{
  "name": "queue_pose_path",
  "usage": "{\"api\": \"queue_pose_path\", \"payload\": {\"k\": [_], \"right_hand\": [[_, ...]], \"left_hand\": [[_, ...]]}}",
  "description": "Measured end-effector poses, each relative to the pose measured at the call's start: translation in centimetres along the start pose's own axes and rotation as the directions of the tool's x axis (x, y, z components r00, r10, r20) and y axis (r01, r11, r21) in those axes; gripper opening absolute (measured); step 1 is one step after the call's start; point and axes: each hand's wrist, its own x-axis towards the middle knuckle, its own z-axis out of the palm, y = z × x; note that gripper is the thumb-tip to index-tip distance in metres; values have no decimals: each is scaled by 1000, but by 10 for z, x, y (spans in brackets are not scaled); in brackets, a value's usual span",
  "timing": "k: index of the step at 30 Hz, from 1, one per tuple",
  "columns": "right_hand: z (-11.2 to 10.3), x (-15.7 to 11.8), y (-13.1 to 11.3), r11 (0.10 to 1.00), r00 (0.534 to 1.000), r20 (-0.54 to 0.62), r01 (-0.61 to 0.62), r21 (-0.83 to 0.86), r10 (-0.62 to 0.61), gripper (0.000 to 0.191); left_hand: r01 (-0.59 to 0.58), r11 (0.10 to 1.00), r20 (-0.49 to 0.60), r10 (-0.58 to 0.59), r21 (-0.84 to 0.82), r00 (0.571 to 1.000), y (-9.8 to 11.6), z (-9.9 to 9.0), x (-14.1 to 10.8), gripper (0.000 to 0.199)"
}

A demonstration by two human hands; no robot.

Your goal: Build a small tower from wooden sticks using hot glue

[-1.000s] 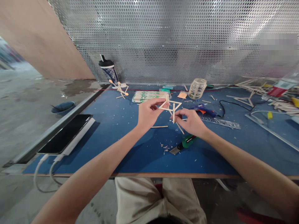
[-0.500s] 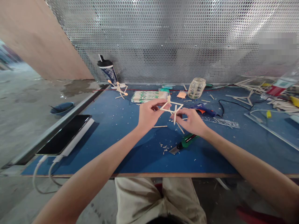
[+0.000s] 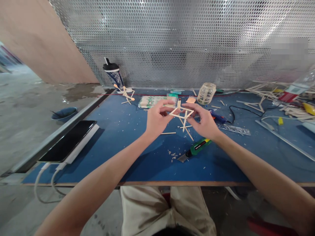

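A small frame of thin wooden sticks (image 3: 185, 115) is held above the table, with a four-sided top and sticks jutting up and down from it. At its left corner, my left hand (image 3: 159, 118) pinches it between thumb and fingers. My right hand (image 3: 205, 122) is curled at the right corner, its fingertips partly hidden behind the sticks. Below the hands a green utility knife (image 3: 198, 147) lies with its blade out, beside small wood shavings (image 3: 174, 154). A loose stick (image 3: 168, 133) lies under my left hand.
Behind my hands are a packet of sticks (image 3: 150, 101), a clear jar (image 3: 206, 94) and a blue glue gun (image 3: 218, 117). A clear ruler (image 3: 233, 129) lies at right. A phone (image 3: 70, 141) with cables sits left, a tumbler (image 3: 113, 73) at the back. Perforated metal (image 3: 169, 39) bounds the table.
My right hand has moved up from the lower upright stick to the right corner of the frame. My left hand keeps its hold; the frame stays nearly in place.
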Motion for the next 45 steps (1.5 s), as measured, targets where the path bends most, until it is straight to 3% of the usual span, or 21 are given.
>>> {"api": "queue_pose_path", "payload": {"k": [3, 6, 12, 22, 26, 30, 32, 34, 38, 43, 45], "right_hand": [[-13, 10, -5, 998, 997, -54, 50, 40, -47, 44], [-30, 27, -16, 996, 993, -106, 67, 51, -61, 34], [-37, 54, -38, 997, 988, 142, 72, -33, -67, 28], [-31, 56, -39, 995, 984, 167, 70, -64, -59, 27], [-29, 58, -37, 993, 985, 160, 75, -92, -59, 26], [-28, 59, -36, 988, 987, 147, 83, -132, -63, 25], [-29, 60, -35, 986, 987, 146, 88, -145, -66, 24], [-30, 60, -36, 984, 987, 147, 84, -155, -61, 24], [-32, 59, -37, 983, 986, 155, 87, -160, -62, 24], [-32, 60, -37, 983, 984, 163, 98, -156, -72, 24], [-33, 60, -36, 982, 982, 173, 103, -160, -74, 25]], "left_hand": [[-3, 1000, -6, 3, -1, 1000, -1, 1, 0, 33], [-14, 1000, 2, 14, -10, 1000, -2, 1, 1, 33], [-28, 998, 10, 29, -54, 1000, -5, 1, 0, 36], [-27, 998, 37, 29, -49, 999, -5, 1, 0, 37], [-8, 999, 103, 12, -33, 995, -3, -2, 2, 44], [-72, 996, 263, 55, 59, 963, -1, -15, 7, 53], [-163, 970, 359, 88, 183, 929, -2, -26, 11, 47], [-256, 916, 490, 78, 309, 868, -4, -37, 15, 29], [-311, 841, 691, -99, 443, 716, -14, -49, 19, 21], [-282, 867, 819, -214, 410, 533, -23, -44, 16, 22], [-274, 884, 848, -213, 379, 485, -24, -42, 15, 23]]}}
